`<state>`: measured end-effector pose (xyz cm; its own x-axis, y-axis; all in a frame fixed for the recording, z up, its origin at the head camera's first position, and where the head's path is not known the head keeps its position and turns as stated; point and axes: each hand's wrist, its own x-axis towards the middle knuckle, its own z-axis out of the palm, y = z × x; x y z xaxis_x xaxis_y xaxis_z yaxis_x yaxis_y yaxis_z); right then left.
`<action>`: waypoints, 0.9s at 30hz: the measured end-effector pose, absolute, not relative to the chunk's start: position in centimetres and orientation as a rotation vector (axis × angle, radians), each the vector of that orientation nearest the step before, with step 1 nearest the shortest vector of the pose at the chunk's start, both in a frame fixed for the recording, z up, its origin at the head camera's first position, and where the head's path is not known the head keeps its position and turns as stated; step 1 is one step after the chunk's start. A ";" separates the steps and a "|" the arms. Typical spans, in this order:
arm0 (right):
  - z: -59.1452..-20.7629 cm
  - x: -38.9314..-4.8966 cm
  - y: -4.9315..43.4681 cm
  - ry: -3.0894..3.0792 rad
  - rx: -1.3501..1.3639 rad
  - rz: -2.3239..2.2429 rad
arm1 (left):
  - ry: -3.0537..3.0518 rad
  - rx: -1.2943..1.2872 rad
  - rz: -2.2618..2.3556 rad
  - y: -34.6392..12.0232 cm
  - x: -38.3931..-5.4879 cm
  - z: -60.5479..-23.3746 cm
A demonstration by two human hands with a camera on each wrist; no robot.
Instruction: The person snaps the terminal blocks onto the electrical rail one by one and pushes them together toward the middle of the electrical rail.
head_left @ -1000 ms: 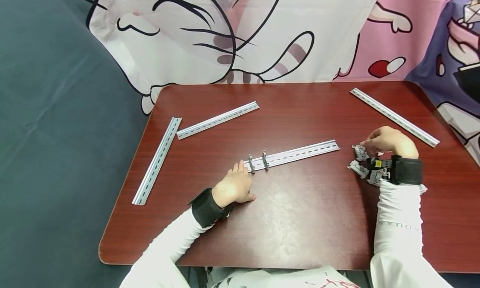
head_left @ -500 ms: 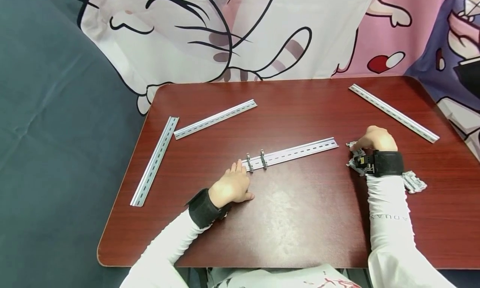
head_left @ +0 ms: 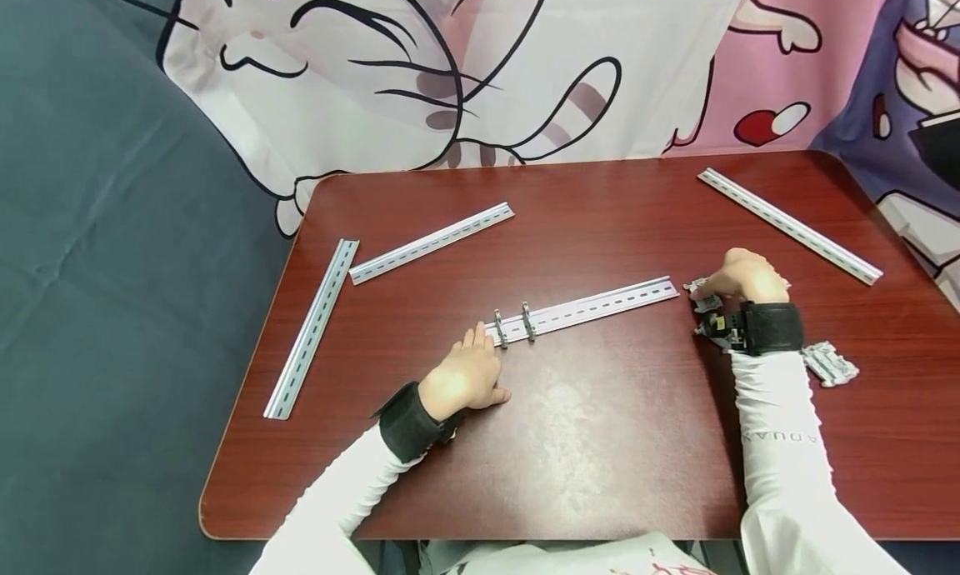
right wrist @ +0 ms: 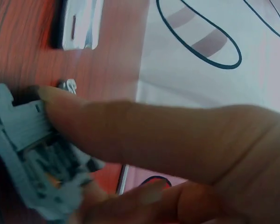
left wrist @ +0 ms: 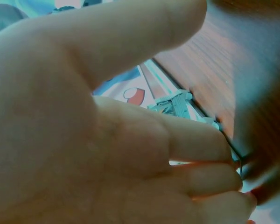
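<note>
My left hand (head_left: 461, 379) lies with straight fingers against the left end of a slotted metal DIN rail (head_left: 603, 311). Two narrow grey terminal blocks (head_left: 529, 322) sit across that rail, just right of the fingertips. The left wrist view shows the palm and extended fingers, with a mounted terminal block (left wrist: 177, 103) behind them. Off the rail's right end, my right hand (head_left: 746, 277) pinches a grey terminal block (right wrist: 35, 154), thumb on its upper edge and fingers at its lower side. The hand and wrist strap hide part of the loose blocks there.
Another group of grey terminal blocks (head_left: 830, 364) lies right of the right forearm. Two rails, one upright (head_left: 311, 329) and one slanted (head_left: 431, 243), lie at the left of the brown table (head_left: 600, 475). A further rail (head_left: 791, 225) lies at the back right.
My right hand has moved left across the loose terminal blocks, uncovering some right of the forearm. My left hand stays at the rail's end.
</note>
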<state>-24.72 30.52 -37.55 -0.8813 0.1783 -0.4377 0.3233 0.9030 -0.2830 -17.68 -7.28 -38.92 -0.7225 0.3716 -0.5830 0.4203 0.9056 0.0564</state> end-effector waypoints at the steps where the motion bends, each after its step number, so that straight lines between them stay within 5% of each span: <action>1: -37.6 -24.7 30.5 2.671 0.362 -0.508 | 2.453 0.563 -0.100 -7.3 -17.6 -38.9; 12: -36.6 -24.9 27.2 2.763 -0.090 -0.519 | 2.450 0.561 -0.088 -7.8 -17.5 -39.3; 27: -37.0 -25.1 22.8 2.868 -0.038 -0.523 | 2.457 0.551 -0.067 -7.6 -17.6 -39.0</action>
<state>-25.05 22.81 -37.02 -0.9742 -0.0657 -0.2161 0.0148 0.9361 -0.3513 -17.56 -7.62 -38.95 -0.7256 0.3709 -0.5796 0.4018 0.9122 0.0806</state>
